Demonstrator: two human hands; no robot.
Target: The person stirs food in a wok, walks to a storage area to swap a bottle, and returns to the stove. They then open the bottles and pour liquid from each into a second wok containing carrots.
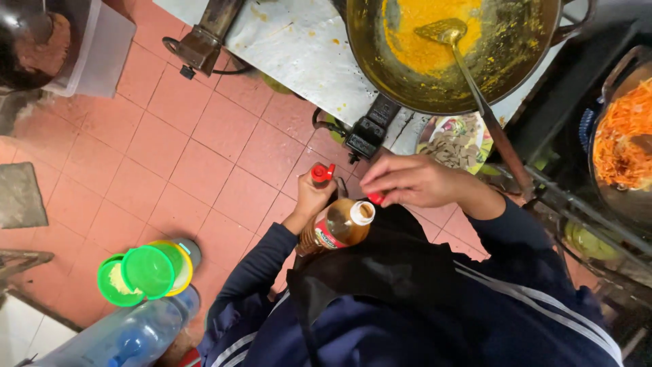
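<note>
Opened oil bottle sits clamped in left hand; right hand fingertips pinch a red cap just beside its mouth, bare floor tiles leftward.

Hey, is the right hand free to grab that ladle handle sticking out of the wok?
Probably not right away. The right hand is pinching a small red cap piece over the open oil bottle. The ladle handle lies just beyond it with nothing between, so once the fingers are emptied it looks reachable.

A kitchen: sauce-coated wok on a stove, tiled floor.
</note>
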